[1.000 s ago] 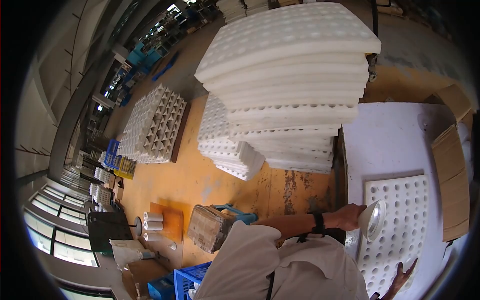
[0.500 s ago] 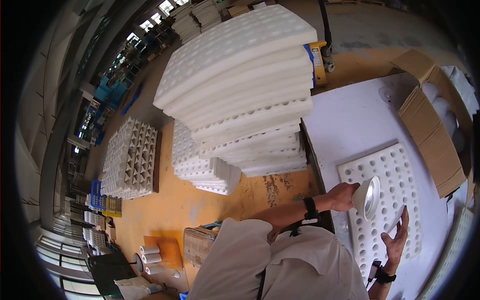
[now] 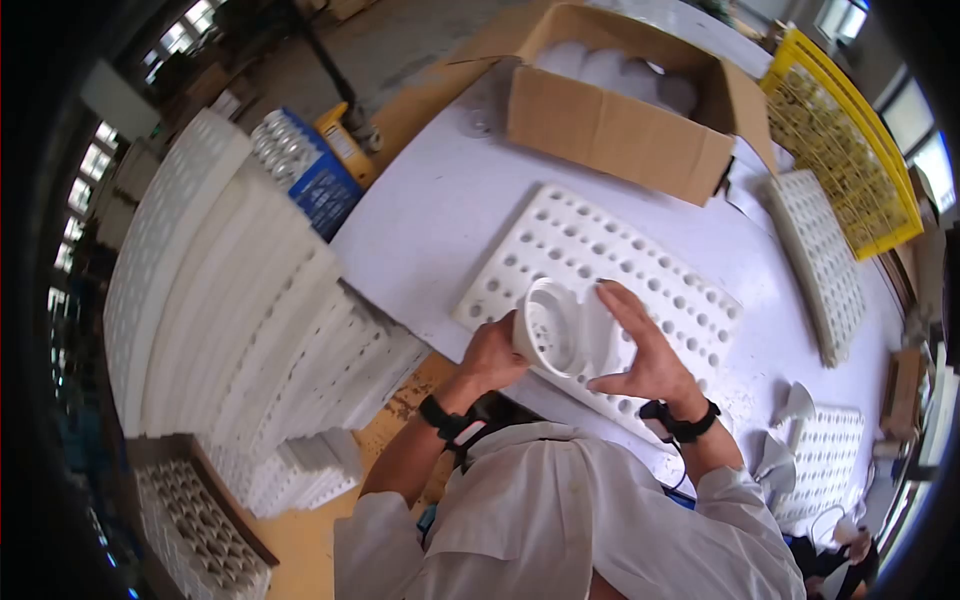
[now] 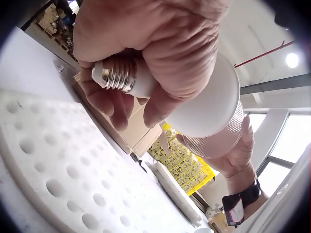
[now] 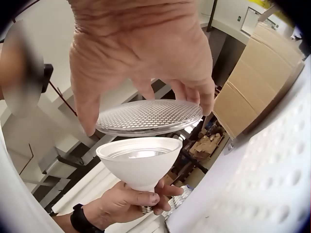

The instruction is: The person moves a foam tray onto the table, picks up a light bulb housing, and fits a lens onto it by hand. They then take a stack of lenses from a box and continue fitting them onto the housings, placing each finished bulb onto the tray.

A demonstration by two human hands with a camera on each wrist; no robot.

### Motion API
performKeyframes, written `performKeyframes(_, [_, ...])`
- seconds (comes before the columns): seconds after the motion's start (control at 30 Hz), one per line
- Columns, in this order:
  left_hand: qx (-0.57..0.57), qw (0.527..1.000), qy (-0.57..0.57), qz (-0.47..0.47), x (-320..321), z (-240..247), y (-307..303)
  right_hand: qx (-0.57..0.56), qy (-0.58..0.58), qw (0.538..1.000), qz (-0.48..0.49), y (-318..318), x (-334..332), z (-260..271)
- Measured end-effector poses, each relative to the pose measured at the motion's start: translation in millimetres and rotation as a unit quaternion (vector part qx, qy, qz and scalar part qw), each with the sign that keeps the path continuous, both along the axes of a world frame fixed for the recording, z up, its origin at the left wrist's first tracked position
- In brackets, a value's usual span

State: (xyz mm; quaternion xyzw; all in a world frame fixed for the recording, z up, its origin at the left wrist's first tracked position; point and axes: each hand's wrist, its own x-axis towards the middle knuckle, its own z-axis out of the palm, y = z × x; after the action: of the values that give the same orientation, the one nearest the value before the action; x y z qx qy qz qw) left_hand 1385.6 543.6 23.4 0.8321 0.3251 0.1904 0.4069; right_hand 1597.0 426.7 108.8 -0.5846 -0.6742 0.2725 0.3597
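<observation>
My left hand (image 3: 490,355) grips a white bulb housing (image 5: 141,162) by its narrow neck, near the metal screw base (image 4: 120,74). The housing's wide open mouth faces my right hand (image 3: 655,355), with a shiny inside showing. Between thumb and fingertips, the right hand pinches the rim of a clear round lens (image 5: 150,116) with a dimpled pattern. In the right wrist view a narrow gap separates lens and housing rim, the two facing each other. Below both hands lies a white foam board (image 3: 560,235) with rows of round holes.
On the pale table, a cardboard box (image 3: 620,130) holding white round pieces stands beyond the board. A yellow crate (image 3: 840,140) and a holed tray (image 3: 820,265) are at right. Tall stacked foam boards (image 3: 230,300) stand left. Another person (image 3: 840,560) is at lower right.
The head view has swung right toward the table. My right hand has brought the lens up to the housing's mouth, while the left hand keeps its grip on the housing.
</observation>
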Motion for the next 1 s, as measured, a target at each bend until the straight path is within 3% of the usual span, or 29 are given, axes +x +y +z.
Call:
performKeyframes(0.1, [-0.028,0.998,0.050,-0.005,5,33,-1,-0.015,-0.010,1.000,0.010,3,-8,7])
performKeyframes(0.17, [-0.023,0.995,0.089,-0.026,12,29,2,-0.025,0.002,1.000,-0.001,2,-8,3])
performKeyframes(0.43, [-0.031,0.992,0.099,-0.066,26,34,-3,-0.030,-0.002,1.000,0.006,-1,-7,-3])
performKeyframes(0.8, [-0.049,0.984,0.136,-0.106,36,38,0,-0.036,0.119,0.992,0.009,-4,-4,-25])
performKeyframes(1.0, [-0.115,0.980,0.104,-0.125,46,41,3,-0.023,0.128,0.991,-0.011,-7,-6,-37])
